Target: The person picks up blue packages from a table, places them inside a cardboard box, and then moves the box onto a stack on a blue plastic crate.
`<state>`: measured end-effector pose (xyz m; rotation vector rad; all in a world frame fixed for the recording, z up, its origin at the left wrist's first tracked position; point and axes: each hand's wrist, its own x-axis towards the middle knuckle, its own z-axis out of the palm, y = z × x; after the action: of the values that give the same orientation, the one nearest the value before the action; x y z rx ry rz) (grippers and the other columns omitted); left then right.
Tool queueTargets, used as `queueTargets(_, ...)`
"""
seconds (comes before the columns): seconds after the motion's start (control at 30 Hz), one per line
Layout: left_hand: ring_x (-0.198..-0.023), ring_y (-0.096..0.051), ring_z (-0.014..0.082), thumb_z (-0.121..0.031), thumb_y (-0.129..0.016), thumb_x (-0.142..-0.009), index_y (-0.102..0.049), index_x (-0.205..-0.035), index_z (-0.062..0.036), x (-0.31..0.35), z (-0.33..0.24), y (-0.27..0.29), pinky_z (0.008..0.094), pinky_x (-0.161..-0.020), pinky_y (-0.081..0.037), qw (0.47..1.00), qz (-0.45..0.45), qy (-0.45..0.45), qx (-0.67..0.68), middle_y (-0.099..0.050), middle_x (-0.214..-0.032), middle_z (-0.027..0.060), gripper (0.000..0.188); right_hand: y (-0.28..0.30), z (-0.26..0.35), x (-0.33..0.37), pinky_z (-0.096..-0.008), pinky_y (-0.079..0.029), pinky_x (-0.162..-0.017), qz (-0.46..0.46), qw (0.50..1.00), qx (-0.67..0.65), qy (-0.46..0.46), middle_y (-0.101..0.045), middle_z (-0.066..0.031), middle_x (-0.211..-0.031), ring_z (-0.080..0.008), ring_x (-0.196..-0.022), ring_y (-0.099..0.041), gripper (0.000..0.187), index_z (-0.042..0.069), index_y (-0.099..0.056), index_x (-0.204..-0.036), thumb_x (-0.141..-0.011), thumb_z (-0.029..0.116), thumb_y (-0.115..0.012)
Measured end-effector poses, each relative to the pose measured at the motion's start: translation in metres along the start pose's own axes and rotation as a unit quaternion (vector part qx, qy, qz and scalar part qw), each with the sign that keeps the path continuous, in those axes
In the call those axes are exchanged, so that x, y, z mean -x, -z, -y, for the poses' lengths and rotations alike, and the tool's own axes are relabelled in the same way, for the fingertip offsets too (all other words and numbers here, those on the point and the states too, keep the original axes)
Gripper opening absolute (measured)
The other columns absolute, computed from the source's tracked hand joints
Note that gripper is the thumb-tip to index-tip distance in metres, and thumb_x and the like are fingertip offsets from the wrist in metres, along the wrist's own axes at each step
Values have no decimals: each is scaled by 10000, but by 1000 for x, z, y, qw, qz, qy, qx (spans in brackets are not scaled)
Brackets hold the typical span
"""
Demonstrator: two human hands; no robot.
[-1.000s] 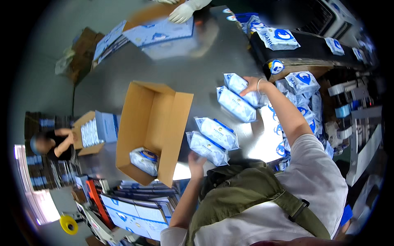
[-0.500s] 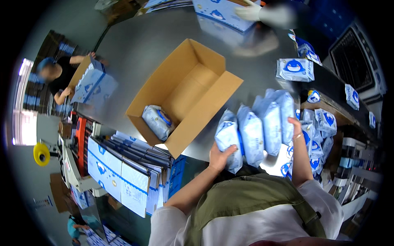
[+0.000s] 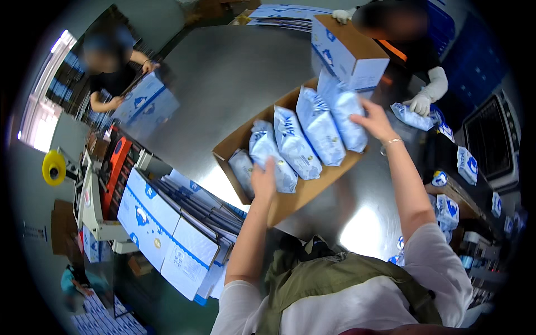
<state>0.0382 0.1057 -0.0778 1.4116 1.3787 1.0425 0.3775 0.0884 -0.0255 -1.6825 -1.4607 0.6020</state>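
Note:
A row of several white-and-light-blue soft packs of wipes point(image 3: 297, 146) is squeezed between my two hands, standing on edge in the mouth of an open brown cardboard box point(image 3: 290, 207). My left hand point(image 3: 263, 180) presses the left end of the row, fingers partly hidden by the packs. Against the right end pack point(image 3: 350, 120) lies my right hand point(image 3: 375, 118), its thumb on the near face. Another pack point(image 3: 241, 172) sits at the box's left end. Whether the row touches the box bottom is hidden.
A gloved co-worker's hand point(image 3: 421, 104) is on a pack at the right; their carton point(image 3: 357, 56) stands beyond my box. Flattened cartons point(image 3: 167, 234) are stacked at the left. Another person holds a carton point(image 3: 146, 100) at the far left. More packs point(image 3: 446, 211) lie at the right.
My hands have carried the row of packs from the table's near right up and left into the box. The co-worker's carton now stands upright, and a gloved hand has reached a pack.

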Motion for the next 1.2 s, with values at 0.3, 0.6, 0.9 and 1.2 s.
queueTargets(0.3, -1244, -406, 328, -266, -624, -763, -432, -1279, 17, 53, 29, -11, 442, -1010, -341, 792, 229, -227, -519, -422, -1325, 245, 619, -47, -61, -103, -411, -479, -797, 14, 960, 243, -140, -626, -256, -940, -383, -909, -604, 366, 16, -657, -986, -688, 224, -609)
queueTargets(0.6, -1079, -548, 281, -41, -540, -695, -591, -1100, -64, -1, 46, 166, 392, -935, -427, 818, 248, -306, -420, -587, -1155, 87, 410, -56, -8, 133, -322, -507, -720, 175, 919, -156, -317, -625, -89, -1013, -194, -842, -613, 482, 20, -539, -1154, -674, 61, -558)
queueTargets(0.9, -1145, -485, 360, -86, -719, -677, -567, -1127, -41, 58, 65, 340, 425, -981, -383, 900, -117, -60, -415, -525, -1217, 190, 478, -200, 9, 226, -392, -475, -865, 49, 764, -494, -412, -556, -120, -1130, -280, -1019, -562, 489, 15, -469, -1205, -725, -45, -544)
queueTargets(1.2, -1051, -553, 378, -161, -758, -662, -485, -1138, 104, 175, 175, 446, 387, -906, -440, 846, -329, 299, -293, -570, -1117, 263, 609, -422, 125, -53, -301, -478, -763, 49, 815, -511, -267, -621, -70, -1006, -175, -915, -589, 329, 64, -539, -1159, -857, 185, -584)
